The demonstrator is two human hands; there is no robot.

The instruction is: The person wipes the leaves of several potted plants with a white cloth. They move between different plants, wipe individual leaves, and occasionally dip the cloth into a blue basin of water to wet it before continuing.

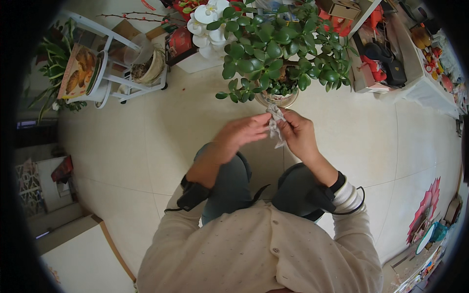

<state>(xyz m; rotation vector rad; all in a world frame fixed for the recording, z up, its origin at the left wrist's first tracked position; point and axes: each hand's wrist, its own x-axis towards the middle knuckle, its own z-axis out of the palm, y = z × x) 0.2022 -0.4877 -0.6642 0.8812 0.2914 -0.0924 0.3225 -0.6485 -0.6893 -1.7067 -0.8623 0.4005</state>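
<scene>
A crumpled whitish cloth or tissue (275,122) hangs between my hands, its lower end dangling free. My right hand (298,130) pinches it between thumb and fingers. Slightly blurred, my left hand (247,132) has its fingertips at the left side of the cloth; its thumb is hidden, so its hold is unclear. Just beyond both hands stands a potted jade plant (274,49) with thick, glossy green leaves. Its pot (280,97) rests on a round saucer (262,100), largely covered by foliage and by the cloth.
White orchid flowers (210,14) and a red box (179,44) are behind the plant on the left. A white wheeled rack (128,82) holds pots. To the right, a low shelf (370,82) carries assorted items. Pale floor tiles (351,135) surround my knees (223,183).
</scene>
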